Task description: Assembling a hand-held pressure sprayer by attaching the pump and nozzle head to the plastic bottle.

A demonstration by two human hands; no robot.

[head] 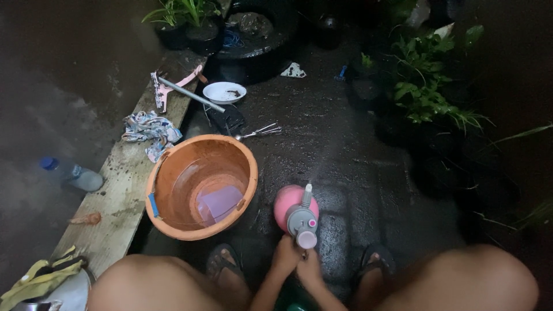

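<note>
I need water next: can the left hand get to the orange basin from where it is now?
Probably yes. The left hand grips the pink sprayer with the right hand, and the orange basin sits just to its left on the wet ground, nothing between. It must let go first.

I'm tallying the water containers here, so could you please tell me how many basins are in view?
1: the orange basin holding water sits on the wet ground beside the wooden plank, left of the pink sprayer. Others may be hidden in the dark surroundings.
</note>
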